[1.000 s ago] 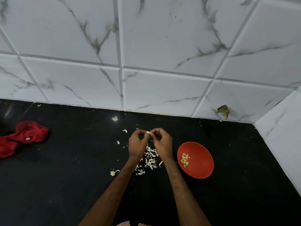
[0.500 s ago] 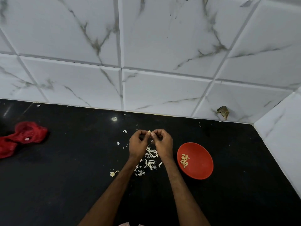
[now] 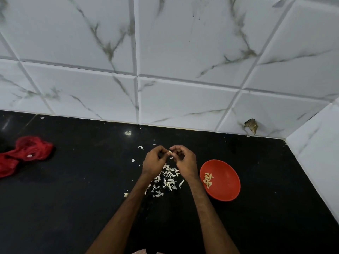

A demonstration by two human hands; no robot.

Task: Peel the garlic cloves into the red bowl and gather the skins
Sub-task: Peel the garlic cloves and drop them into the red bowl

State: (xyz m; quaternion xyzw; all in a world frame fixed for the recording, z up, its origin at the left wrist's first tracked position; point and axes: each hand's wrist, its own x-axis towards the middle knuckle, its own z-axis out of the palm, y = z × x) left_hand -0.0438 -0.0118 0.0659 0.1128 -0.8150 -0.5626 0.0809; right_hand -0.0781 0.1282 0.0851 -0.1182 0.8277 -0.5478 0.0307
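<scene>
Working just left of the red bowl (image 3: 226, 177), we hold both hands close together above the black counter (image 3: 73, 202). Our left hand (image 3: 154, 162) and right hand (image 3: 185, 163) curl their fingers inward. The fingertips meet on one small pale garlic clove (image 3: 170, 152) and pinch it between them, left of the bowl and slightly beyond it.

Peeled cloves (image 3: 208, 179) cluster on the bowl's left inner side. A pile of white skins (image 3: 167, 180) lies just left of the bowl, between our wrists, with stray flakes farther left. Far left of the bowl, a crumpled red mesh bag (image 3: 27, 151) rests on the counter.
</scene>
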